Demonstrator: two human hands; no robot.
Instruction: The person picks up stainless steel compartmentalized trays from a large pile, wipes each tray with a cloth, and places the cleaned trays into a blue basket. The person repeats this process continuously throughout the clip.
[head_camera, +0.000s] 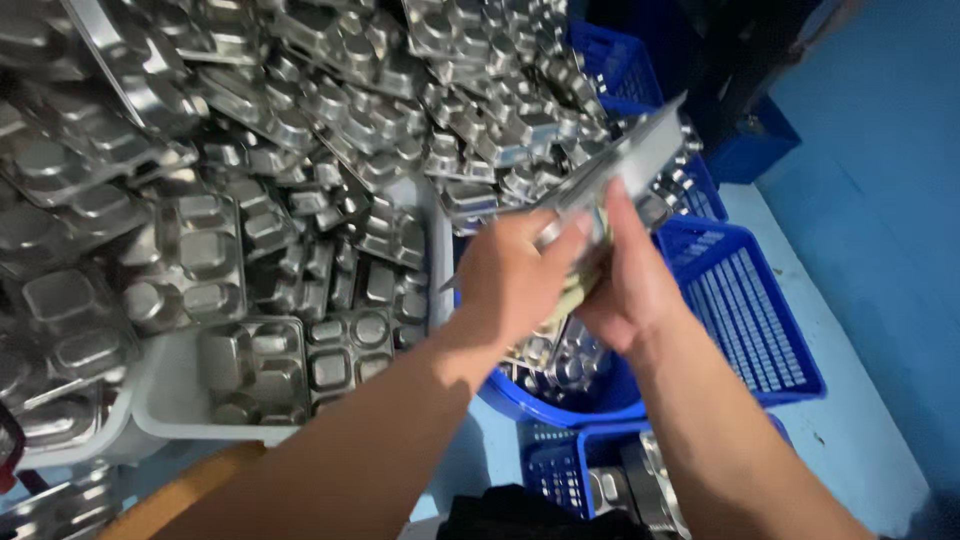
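both forearms reach out from the bottom edge. the left hand (515, 280) is closed on the near end of a steel tray (625, 165), thumb over its edge. the right hand (628, 285) presses a greenish pad (578, 290) against the tray's underside, fingers curled round it. the tray is held up, tilted, above a blue tub (560, 400) with more trays in it. to scrub well, i judge the left grip should hold firm while the pad works into each pocket. a blue crate (745, 310) sits just right; beyond, a heap of trays (250, 150) spills over a white bin (180, 400). the pad is mostly hidden by fingers, and motion blur smears the tray's far end.
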